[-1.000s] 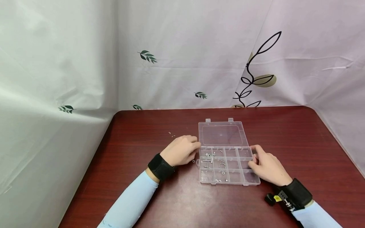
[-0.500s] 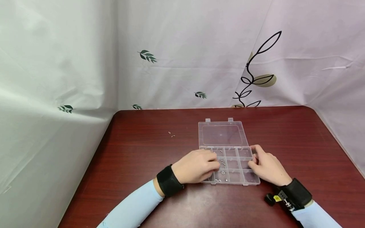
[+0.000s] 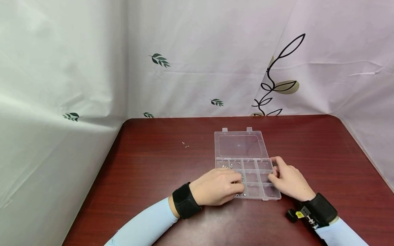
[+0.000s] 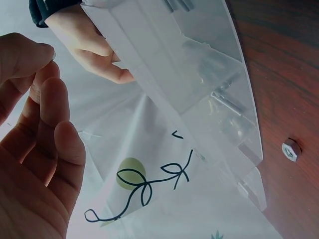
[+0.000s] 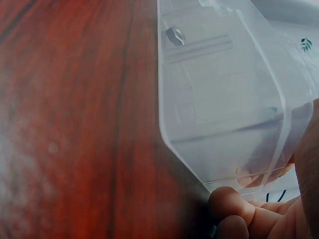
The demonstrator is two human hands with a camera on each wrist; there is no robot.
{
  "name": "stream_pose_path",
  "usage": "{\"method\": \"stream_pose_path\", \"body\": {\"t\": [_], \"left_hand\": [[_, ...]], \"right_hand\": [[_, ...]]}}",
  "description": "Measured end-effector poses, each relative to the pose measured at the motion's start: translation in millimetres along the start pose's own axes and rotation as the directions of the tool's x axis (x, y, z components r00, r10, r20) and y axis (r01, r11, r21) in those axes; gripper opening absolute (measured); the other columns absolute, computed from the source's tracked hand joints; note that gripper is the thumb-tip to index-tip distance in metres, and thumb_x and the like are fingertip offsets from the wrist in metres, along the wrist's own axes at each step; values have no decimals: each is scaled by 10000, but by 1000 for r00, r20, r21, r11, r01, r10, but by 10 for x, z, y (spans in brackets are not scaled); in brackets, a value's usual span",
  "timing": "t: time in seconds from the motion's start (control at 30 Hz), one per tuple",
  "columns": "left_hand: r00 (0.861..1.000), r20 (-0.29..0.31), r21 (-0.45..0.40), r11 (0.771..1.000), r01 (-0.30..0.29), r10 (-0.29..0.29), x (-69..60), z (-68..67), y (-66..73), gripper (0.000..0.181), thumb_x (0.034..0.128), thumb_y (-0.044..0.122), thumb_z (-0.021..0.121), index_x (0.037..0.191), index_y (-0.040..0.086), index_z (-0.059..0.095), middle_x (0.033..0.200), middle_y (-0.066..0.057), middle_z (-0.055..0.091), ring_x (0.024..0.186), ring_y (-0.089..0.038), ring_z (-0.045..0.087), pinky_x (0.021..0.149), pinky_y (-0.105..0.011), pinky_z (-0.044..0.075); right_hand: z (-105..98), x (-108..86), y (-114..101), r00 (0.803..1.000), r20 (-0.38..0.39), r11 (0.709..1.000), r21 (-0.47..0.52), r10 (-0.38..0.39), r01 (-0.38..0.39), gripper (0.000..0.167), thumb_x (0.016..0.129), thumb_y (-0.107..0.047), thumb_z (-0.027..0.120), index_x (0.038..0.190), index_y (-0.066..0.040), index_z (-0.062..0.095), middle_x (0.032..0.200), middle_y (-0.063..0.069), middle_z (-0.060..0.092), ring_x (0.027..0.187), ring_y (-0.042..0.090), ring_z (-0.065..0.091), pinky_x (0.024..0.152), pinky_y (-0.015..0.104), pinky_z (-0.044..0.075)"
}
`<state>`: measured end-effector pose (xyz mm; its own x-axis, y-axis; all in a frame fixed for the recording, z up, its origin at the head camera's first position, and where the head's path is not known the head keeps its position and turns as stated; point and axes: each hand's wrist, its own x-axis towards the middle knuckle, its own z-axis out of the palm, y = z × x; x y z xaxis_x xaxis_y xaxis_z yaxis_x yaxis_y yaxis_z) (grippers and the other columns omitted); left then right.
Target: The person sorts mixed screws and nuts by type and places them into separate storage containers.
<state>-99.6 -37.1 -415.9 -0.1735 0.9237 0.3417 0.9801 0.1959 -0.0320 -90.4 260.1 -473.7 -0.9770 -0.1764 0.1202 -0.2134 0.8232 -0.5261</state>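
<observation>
A clear plastic compartment box (image 3: 268,191) lies with its lid (image 3: 240,145) folded back; screws, nuts and washers sit in its left and middle compartments. Over the front left compartments is my left hand (image 3: 217,187). In the left wrist view, that hand's thumb and index fingertips meet, with a tiny shiny sliver (image 4: 54,57) between them, too small to identify. My right hand (image 3: 290,181) grips the box's right side, with the thumb near its front and the index finger near the back. A hex nut (image 4: 291,150) lies on the table left of the box.
Several tiny screws (image 3: 185,145) are scattered on the dark red wooden table (image 3: 154,153) to the left of the lid. A white curtain with leaf prints (image 3: 191,68) stands behind the table. Black bands (image 3: 186,201) circle both wrists.
From beside the box's left edge, my left hand has moved right and toward me, over the front left compartments. The right hand stays on the box side.
</observation>
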Motion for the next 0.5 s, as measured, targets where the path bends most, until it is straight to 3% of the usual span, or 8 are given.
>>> {"method": "stream_pose_path", "body": {"t": [0.17,0.33,0.5], "left_hand": [[1000,22,18,1000,4,-4,-9,-17,-7,77,878,244,685,904,207,622,893,91,506,811,-76,517,761,-235,452],[995,75,17,998,59,-60,-36,-69,-46,408,857,498,712,1138,213,634,1092,88,523,868,-73,525,821,-252,458],[988,78,7,991,133,-133,-100,-110,-153,546,811,521,755,1232,205,610,1185,72,530,955,-78,554,879,-256,462]], "right_hand": [[-2,-2,-1,1000,1,1000,2,0,0,351,817,-84,639,1138,-62,498,630,-93,440,493,40,388,495,245,286],[-1,-3,3,1000,-4,1000,3,0,0,349,815,-82,641,1133,-68,499,629,-94,440,494,39,388,497,246,287],[2,0,8,1000,-7,1000,1,-4,4,355,811,-80,641,1136,-67,499,627,-98,437,491,36,382,493,244,286]]}}
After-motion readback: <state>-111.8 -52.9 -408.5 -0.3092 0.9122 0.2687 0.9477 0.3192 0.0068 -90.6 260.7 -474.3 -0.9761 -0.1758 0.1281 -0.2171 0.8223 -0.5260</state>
